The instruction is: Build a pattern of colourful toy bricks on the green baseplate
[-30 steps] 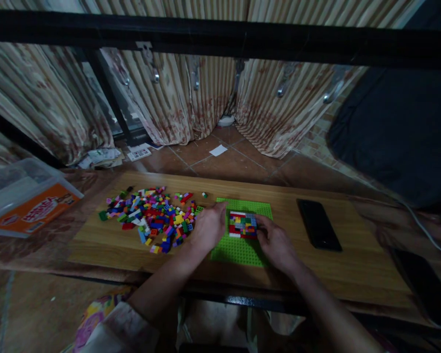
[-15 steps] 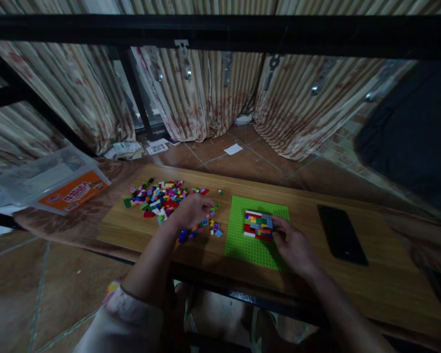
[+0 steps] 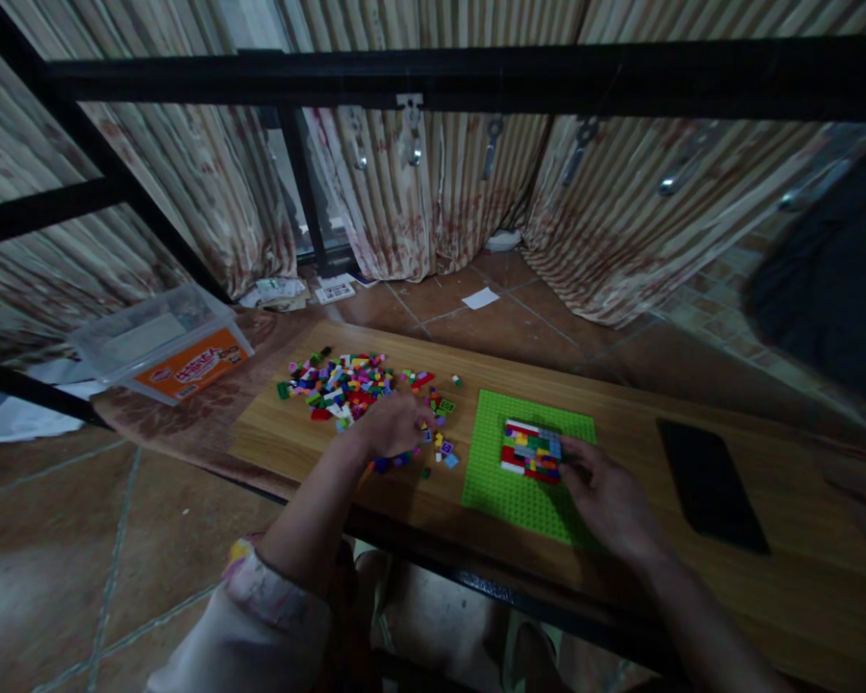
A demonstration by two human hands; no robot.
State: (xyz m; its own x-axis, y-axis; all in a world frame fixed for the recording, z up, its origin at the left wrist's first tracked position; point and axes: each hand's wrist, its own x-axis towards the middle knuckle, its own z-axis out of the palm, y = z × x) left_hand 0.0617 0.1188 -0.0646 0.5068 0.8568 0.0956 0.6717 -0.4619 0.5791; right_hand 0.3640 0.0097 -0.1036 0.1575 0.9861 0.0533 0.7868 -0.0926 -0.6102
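My left hand (image 3: 396, 425) hovers low over the near right side of a pile of loose toy bricks (image 3: 350, 385), its fingers curled down and bunched. Whatever its fingertips pinch, if anything, is too small and dim to make out. My right hand (image 3: 610, 491) grips the right edge of a flat, multicoloured block of joined toy bricks (image 3: 530, 450), thumb and fingers at its side. This block is over the green studded baseplate (image 3: 491, 491); whether it is pressed onto the studs I cannot tell.
A black phone-like slab (image 3: 711, 486) lies on the wooden board (image 3: 621, 404) right of the baseplate. At the left stands a clear plastic box (image 3: 163, 342) with an orange label. Curtains (image 3: 396, 212) and a black metal rail (image 3: 476, 82) are beyond.
The camera has turned a little left, so the scene appears shifted right. My left hand's fingers point further down among the loose bricks. My right hand stays at the brick block.
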